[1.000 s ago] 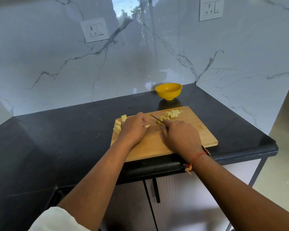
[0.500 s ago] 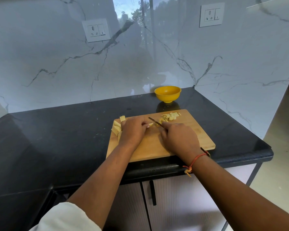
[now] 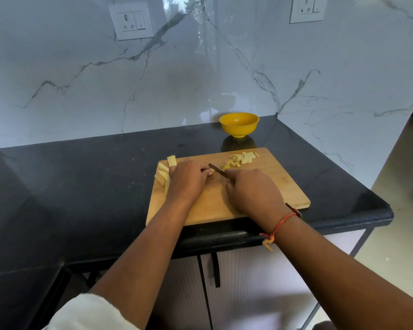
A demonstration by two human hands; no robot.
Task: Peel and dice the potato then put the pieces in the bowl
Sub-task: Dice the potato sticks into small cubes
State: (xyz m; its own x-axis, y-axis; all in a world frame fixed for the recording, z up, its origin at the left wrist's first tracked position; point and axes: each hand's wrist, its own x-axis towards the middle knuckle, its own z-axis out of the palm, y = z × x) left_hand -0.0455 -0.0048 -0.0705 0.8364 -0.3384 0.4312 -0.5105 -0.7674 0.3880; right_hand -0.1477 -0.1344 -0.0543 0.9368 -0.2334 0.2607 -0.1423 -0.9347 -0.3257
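Right hand [image 3: 253,194] still fisted round the knife [image 3: 217,169], left hand [image 3: 188,178] curled down on a potato strip [image 3: 212,171]
Compared with a second ago, hardly any strip pokes past the left fingertips, so I reckon this one's nearly chopped. Diced pile [image 3: 242,158] sits at the cutting board's [image 3: 284,186] far edge, uncut strips [image 3: 163,175] wait on the left, and the yellow bowl [image 3: 239,123] behind has nothing in it yet.

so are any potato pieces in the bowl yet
No, the bowl shows only bare yellow inside; the diced pieces lie on the board.
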